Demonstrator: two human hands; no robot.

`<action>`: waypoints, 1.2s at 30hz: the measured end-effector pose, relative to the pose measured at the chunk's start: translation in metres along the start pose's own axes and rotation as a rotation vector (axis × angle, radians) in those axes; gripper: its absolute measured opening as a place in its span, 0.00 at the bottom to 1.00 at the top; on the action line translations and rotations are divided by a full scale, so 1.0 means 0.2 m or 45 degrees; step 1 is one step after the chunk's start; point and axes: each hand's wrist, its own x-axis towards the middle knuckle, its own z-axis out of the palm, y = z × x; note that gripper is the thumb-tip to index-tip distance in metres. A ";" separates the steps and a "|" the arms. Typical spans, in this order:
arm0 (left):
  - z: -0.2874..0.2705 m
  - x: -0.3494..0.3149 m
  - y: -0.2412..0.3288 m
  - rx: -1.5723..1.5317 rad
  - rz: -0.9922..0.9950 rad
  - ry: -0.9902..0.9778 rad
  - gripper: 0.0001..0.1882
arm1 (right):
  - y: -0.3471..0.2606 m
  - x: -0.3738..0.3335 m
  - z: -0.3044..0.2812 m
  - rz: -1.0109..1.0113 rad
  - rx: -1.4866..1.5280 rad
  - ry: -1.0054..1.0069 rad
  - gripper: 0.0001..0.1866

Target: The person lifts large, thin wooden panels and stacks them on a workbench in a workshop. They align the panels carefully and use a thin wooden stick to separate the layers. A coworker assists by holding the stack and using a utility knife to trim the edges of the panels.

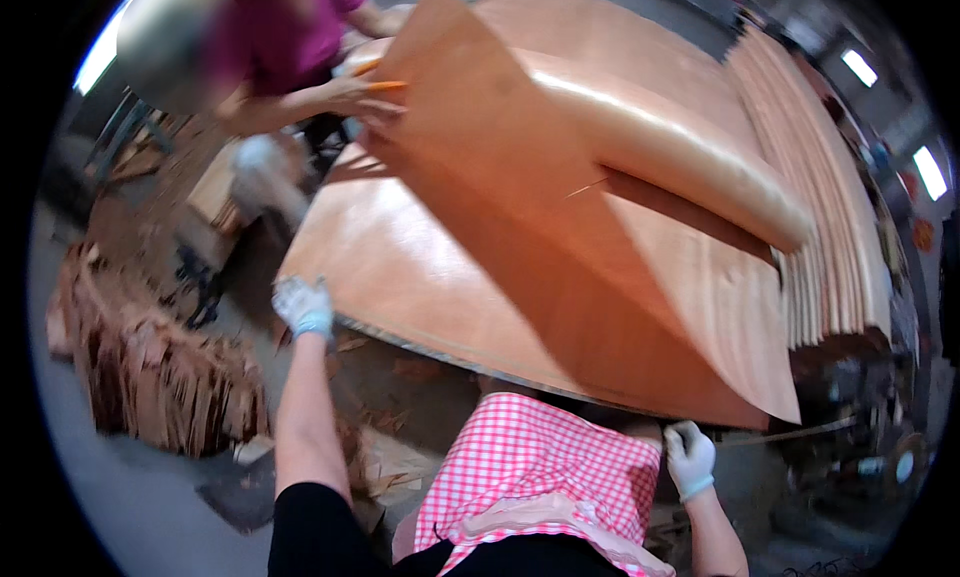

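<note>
My left hand (303,307), in a white glove, lies at the near left corner of a flat stack of wood veneer (400,267), fingers apart. Low at the right, my gloved right hand (690,459) is closed beside the stack's near edge; whatever it holds, if anything, is hidden. A loose veneer sheet (500,127) stands raised and slants across the stack down to its near right corner. Across the stack, a co-worker's hand (365,99) is at that sheet's left edge, with an orange tool (385,85) by its fingers. Behind the sheet lies a veneer roll (690,142).
Many veneer sheets (815,207) hang in layers at the right. A heap of torn veneer scraps (150,362) stands on the floor at the left. The co-worker (285,37) is at the far left side of the stack. Machinery (880,467) is dimly visible at the lower right.
</note>
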 end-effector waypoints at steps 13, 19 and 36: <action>-0.26 -1.48 0.46 -1.894 0.440 -0.947 0.11 | -0.03 -0.09 0.01 0.166 0.144 -0.130 0.13; -0.43 -1.79 0.59 -1.626 1.130 -0.911 0.25 | -0.25 -0.02 0.21 -0.031 0.283 -0.315 0.14; -0.39 -1.97 0.88 -2.257 0.406 -1.149 0.17 | -0.34 0.24 0.36 0.155 1.148 -0.756 0.15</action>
